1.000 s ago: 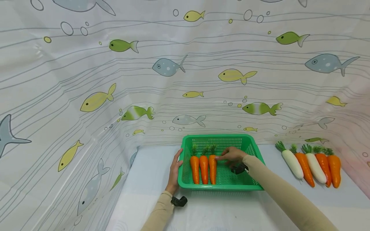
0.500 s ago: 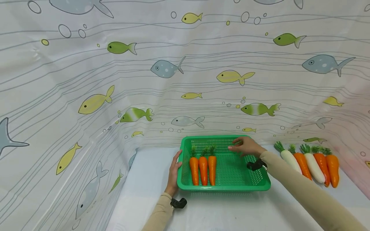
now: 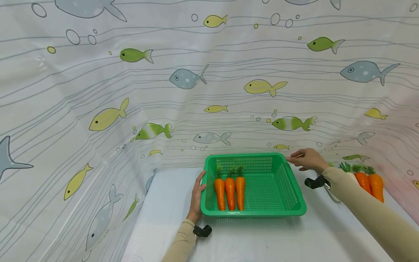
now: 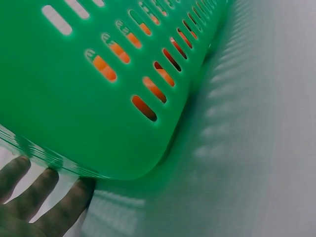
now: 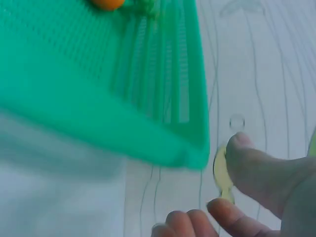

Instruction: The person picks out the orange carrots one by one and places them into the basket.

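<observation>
Where right sleeve (image 3: pixel 363 208) overlaps radishes (image 3: pixel 352 177), carrots (image 3: pixel 376 183) beside, basket (image 3: pixel 253 213) near

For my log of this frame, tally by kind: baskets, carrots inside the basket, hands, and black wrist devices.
Green basket: 1
Carrots inside it: 3
Hands: 2 (left hand, right hand)
Black wrist devices: 2
Total: 8
</observation>
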A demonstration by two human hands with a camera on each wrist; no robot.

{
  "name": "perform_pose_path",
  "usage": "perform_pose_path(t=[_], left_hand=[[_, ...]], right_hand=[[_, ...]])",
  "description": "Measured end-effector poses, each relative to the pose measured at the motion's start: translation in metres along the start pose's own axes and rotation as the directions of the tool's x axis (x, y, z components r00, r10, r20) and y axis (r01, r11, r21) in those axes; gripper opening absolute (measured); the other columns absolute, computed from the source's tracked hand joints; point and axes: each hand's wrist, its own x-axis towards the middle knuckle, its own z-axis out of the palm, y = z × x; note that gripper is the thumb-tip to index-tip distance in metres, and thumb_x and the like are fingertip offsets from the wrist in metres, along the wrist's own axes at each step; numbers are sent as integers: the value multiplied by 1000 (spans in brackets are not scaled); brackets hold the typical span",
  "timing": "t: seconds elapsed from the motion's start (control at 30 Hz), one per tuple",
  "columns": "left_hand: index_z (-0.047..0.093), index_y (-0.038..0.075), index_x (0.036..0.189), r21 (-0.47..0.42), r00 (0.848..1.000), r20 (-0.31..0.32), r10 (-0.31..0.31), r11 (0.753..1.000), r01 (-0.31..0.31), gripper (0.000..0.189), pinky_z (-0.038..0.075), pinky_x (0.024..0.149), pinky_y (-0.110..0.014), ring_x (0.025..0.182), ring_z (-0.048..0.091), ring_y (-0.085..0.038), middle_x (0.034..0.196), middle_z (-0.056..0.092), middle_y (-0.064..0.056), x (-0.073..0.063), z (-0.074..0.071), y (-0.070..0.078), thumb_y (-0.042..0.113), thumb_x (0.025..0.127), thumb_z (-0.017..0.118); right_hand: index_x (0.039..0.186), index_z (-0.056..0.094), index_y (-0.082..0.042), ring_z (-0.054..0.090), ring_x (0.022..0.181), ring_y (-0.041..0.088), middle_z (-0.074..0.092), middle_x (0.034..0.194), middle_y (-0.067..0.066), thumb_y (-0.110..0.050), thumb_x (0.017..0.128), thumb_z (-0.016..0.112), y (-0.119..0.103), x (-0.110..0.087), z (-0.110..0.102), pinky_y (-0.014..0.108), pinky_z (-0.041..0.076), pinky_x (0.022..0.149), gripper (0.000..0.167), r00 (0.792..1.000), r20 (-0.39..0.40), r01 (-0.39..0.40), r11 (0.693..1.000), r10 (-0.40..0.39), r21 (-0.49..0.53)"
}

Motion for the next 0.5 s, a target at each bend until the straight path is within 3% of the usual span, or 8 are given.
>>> perform_pose_path(t=[0.3, 0.5], left_hand=[[32, 31, 167, 1, 1000, 2, -1, 1000, 1, 57, 24, 126, -58, 162, 24, -33, 178, 20, -2, -1, -2, 1, 24, 110, 30], [32, 31, 168, -5, 1000, 3, 10, 1000, -10, 57, 24, 126, -58, 162, 25, -32, 178, 21, -2, 1, -2, 2, 25, 110, 31]], right_hand=[[142, 51, 19, 66, 114, 51, 57, 138, 43, -44, 104, 66, 29, -10, -28, 44, 64, 78, 75, 997, -31, -77, 985, 73, -155], [135, 54, 21, 69, 98, 47, 53, 135, 47, -42, 98, 73, 48, -18, -52, 46, 62, 74, 76, 992, -67, -125, 950, 111, -286]])
